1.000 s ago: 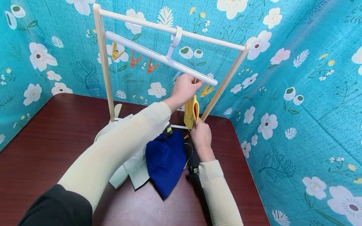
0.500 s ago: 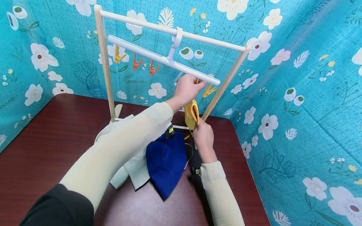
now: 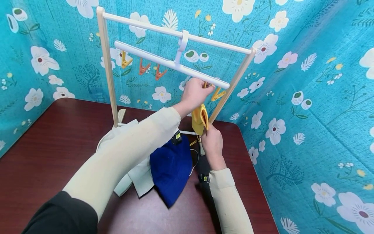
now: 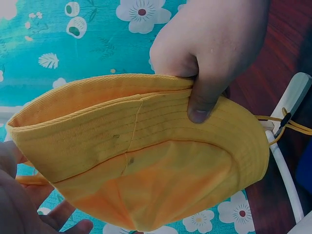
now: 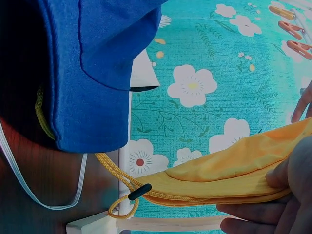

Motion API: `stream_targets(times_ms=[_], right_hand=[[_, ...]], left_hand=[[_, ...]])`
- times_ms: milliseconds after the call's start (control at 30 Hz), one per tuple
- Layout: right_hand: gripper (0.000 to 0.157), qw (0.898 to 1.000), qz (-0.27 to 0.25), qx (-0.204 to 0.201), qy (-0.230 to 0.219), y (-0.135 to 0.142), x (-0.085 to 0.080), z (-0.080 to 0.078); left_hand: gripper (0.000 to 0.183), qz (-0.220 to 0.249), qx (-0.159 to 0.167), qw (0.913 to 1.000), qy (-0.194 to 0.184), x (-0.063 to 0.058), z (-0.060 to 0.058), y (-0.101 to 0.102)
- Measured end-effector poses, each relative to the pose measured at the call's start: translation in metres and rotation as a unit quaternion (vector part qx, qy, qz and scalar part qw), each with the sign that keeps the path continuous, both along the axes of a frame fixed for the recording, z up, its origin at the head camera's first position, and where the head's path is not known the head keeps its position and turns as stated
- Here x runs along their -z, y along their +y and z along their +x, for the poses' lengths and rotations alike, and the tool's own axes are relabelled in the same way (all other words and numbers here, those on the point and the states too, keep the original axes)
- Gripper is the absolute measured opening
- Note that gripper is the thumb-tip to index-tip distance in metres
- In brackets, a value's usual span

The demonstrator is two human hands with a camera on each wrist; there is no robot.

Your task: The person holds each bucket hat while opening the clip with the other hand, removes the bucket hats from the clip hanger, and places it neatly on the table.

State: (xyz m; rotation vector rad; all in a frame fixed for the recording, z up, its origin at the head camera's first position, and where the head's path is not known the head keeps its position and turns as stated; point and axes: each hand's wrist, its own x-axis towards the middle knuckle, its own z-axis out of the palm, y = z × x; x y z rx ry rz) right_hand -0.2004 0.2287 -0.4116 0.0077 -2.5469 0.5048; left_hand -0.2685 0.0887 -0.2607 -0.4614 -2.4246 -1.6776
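A yellow bucket hat (image 3: 199, 121) hangs sideways below the white clip hanger (image 3: 163, 60). My right hand (image 3: 212, 143) pinches its brim, thumb on one face and fingers on the other, as the left wrist view shows on the hat (image 4: 151, 161). Above, my left hand (image 3: 195, 93) is up at the hanger's right part, pinching a yellow clip (image 3: 205, 85). Whether that clip bites the hat is hidden. From the brim trails a yellow cord (image 5: 114, 170) with a black toggle (image 5: 140, 191). Another yellow clip (image 3: 218, 94) dangles to the right.
The hanger hooks over a wooden rack (image 3: 175, 32). One yellow clip (image 3: 126, 60) and two orange clips (image 3: 143, 67) hang at its left. On the brown table (image 3: 58, 139) lie a blue hat (image 3: 172, 169) and off-white cloth items (image 3: 142, 179). A flowered curtain (image 3: 292, 97) stands behind.
The hanger has shifted slightly right, its left end dropping a little. Both hands and the yellow hat have drifted slightly right, with their grips unchanged.
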Motion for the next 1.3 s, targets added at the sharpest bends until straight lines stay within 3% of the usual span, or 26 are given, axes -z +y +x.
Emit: stream_targets(times_ms=[600,933,1300], right_hand=[[0.019,1.0,0.001,-0.002,-0.001,0.004,-0.004,0.005],[0.019,1.0,0.009,-0.007,-0.006,0.008,-0.005,0.007],[0.015,1.0,-0.001,-0.01,0.003,0.01,-0.009,0.01]], left_hand=[[0.033,-0.013,0.002,0.9999,-0.008,-0.002,0.005,0.003],[0.027,-0.024,0.021,0.9995,0.004,-0.001,0.005,0.002],[0.047,-0.073,0.026,0.9968,-0.02,0.004,0.005,-0.007]])
